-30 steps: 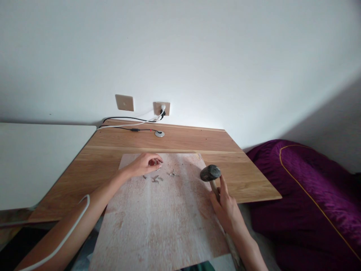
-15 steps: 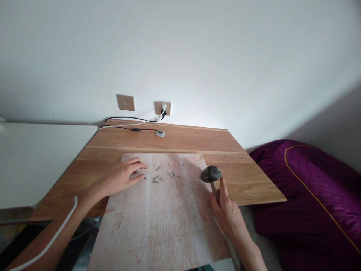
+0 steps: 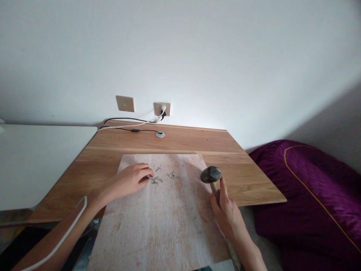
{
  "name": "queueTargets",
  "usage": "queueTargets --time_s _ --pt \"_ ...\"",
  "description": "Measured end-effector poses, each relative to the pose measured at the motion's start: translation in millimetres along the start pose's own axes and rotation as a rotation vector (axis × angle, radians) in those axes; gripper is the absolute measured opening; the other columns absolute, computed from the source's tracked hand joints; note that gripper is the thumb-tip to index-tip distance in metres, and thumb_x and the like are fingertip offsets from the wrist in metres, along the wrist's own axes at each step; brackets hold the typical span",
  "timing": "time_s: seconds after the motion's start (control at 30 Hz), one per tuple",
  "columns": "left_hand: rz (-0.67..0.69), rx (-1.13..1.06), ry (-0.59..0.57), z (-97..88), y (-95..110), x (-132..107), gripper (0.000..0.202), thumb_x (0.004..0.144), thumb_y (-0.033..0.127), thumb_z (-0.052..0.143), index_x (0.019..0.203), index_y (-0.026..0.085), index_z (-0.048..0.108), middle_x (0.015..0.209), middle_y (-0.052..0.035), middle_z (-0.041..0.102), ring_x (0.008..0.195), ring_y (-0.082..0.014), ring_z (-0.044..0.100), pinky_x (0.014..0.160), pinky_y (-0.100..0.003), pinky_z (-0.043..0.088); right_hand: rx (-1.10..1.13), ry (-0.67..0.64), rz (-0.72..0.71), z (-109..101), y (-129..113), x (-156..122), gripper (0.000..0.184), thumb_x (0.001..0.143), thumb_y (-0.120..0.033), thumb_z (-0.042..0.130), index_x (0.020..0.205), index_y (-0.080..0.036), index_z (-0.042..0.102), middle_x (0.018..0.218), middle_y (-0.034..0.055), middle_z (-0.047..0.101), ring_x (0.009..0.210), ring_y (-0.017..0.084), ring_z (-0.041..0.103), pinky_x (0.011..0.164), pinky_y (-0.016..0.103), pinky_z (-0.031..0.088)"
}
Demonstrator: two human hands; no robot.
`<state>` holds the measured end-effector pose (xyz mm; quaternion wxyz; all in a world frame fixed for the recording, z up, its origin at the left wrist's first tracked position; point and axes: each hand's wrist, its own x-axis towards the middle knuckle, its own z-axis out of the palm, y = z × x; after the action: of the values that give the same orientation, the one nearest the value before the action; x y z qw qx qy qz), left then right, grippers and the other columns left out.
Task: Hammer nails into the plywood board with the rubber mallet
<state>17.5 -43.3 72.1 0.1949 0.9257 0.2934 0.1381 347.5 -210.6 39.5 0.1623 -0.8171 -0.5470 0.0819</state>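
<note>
My right hand [image 3: 229,215] grips the wooden handle of a hammer [image 3: 211,175], index finger stretched along it; the dark head rests on the right edge of a pale worn board [image 3: 163,222]. My left hand [image 3: 131,180] lies on the board's upper left, fingers curled, fingertips touching several small metal nails [image 3: 156,180] scattered there. I cannot make out whether a nail sits between the fingertips. More nails [image 3: 173,174] lie a little to the right.
The board lies on a wooden desk [image 3: 180,141] against a white wall with a socket [image 3: 162,108] and cables [image 3: 126,128]. A white table [image 3: 34,158] adjoins on the left. A purple quilt [image 3: 310,195] lies to the right.
My left hand pulled back from the nails with fingers spread, then returned to them with fingers curled. My right hand and the hammer stayed in place.
</note>
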Motion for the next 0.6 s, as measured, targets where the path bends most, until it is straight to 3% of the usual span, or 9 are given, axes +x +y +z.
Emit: queueTargets --time_s 0.13,0.3,0.6 --pt "0.012 0.026 0.01 0.8 0 2 0.022 0.093 0.01 0.054 0.1 0.022 0.071 0.106 -0.0037 0.066 0.092 -0.0192 0.068 0.082 -0.031 0.051 0.029 0.011 -0.021 2 0 0 0.073 0.107 -0.037 0.028 0.168 -0.001 0.011 0.091 0.0162 0.08 0.076 0.032 0.078 0.064 0.035 0.047" --pt "0.015 -0.001 0.069 7.6 -12 -1 0.035 0.093 0.009 0.053 0.119 0.024 0.07 0.121 -0.0056 0.066 0.101 -0.0199 0.07 0.09 -0.033 0.054 0.022 0.01 -0.008 1 0 -1 0.072 0.106 -0.036 0.028 0.168 -0.001 0.013 0.09 0.0163 0.08 0.075 0.033 0.077 0.065 0.035 0.048" --pt "0.096 -0.039 0.036 15.7 3 12 0.024 0.099 0.009 0.053 0.107 0.022 0.072 0.105 -0.0043 0.069 0.098 -0.0196 0.068 0.089 -0.032 0.053 0.024 -0.024 0.021 -6 -5 0 0.072 0.105 -0.034 0.032 0.168 -0.002 0.017 0.094 0.0188 0.081 0.079 0.033 0.078 0.067 0.035 0.05"
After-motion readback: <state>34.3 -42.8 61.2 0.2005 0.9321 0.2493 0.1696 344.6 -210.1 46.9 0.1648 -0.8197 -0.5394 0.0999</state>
